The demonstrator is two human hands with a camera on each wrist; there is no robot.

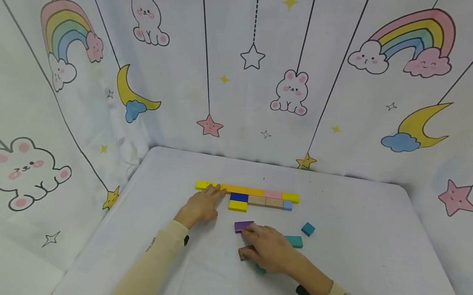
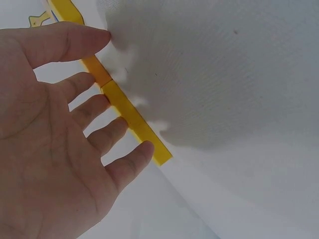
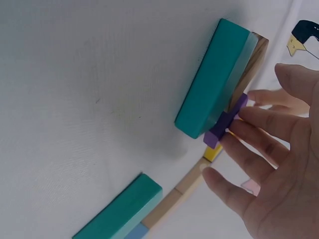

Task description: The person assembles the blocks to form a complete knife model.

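Note:
My left hand touches the left part of a long row of blocks with its fingertips. In the left wrist view its nearly straight fingers rest along the side of a yellow block, beside an orange block, with the thumb held apart. The loosely extended fingers of my right hand touch a purple block; its thumb stands away in the right wrist view. Near that thumb in the head view lies a brown wood-grained block. A teal block lies close by, mostly hidden under the hand in the head view.
Below the long row, a dark blue block, two wooden blocks and a light blue cube form a shorter row. Another yellow block sits beneath. Right of the right hand lie a teal block and a blue-green cube.

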